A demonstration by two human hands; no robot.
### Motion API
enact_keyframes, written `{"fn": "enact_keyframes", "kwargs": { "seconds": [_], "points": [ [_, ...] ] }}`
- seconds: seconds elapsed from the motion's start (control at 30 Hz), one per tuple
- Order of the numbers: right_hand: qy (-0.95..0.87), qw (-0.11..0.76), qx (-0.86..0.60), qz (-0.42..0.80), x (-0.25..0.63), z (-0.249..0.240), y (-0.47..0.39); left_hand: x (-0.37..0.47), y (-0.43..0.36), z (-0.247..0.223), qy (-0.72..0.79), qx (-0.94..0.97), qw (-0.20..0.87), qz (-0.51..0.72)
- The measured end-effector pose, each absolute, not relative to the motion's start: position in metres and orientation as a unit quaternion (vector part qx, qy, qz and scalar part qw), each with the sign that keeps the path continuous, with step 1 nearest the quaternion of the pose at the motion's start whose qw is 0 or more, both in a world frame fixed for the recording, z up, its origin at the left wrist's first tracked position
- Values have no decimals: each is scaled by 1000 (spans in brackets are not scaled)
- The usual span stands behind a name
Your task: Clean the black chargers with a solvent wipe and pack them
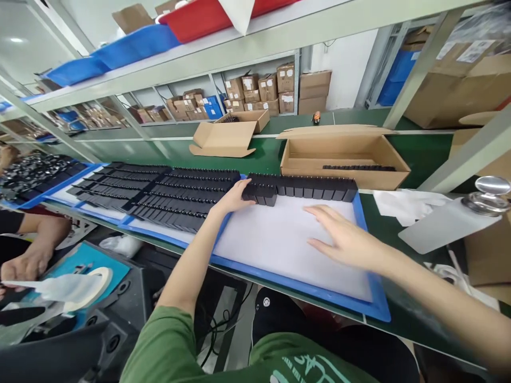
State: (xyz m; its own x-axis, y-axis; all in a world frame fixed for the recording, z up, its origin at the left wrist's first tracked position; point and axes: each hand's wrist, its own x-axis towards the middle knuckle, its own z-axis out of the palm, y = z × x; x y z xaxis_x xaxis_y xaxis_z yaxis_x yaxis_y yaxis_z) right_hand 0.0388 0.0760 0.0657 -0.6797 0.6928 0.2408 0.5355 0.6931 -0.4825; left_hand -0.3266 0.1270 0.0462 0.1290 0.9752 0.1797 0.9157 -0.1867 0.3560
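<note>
A blue tray point(303, 291) with a white lining point(279, 239) lies before me. Along its far side stands a row of small black block-shaped parts point(315, 187), with a shorter row in front at the left. My left hand point(235, 198) is at the left end of that shorter row, thumb and fingers apart. Whether its fingertips touch the blocks I cannot tell. Over the right half of the lining hovers my right hand point(343, 239), fingers spread and holding nothing. Left of my left hand, more trays hold dense rows of similar black parts point(175, 194).
Behind the tray sits an open cardboard box point(343, 154) with a row of black parts inside. Another open carton point(227, 135) stands farther left. A pump bottle point(451, 223) and white tissue point(411, 206) are at right. At far left, a co-worker's hand point(27, 263) rests near a squeeze bottle point(67, 287).
</note>
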Motion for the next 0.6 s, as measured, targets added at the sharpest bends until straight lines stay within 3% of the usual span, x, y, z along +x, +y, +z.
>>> {"fn": "enact_keyframes", "kwargs": {
  "seconds": [0.23,0.6],
  "points": [
    [-874,133,-439,159,-123,39,160,-325,147,32,618,762,87,173],
    [-864,90,-481,116,-144,40,163,-330,136,42,578,797,82,154]
  ]
}}
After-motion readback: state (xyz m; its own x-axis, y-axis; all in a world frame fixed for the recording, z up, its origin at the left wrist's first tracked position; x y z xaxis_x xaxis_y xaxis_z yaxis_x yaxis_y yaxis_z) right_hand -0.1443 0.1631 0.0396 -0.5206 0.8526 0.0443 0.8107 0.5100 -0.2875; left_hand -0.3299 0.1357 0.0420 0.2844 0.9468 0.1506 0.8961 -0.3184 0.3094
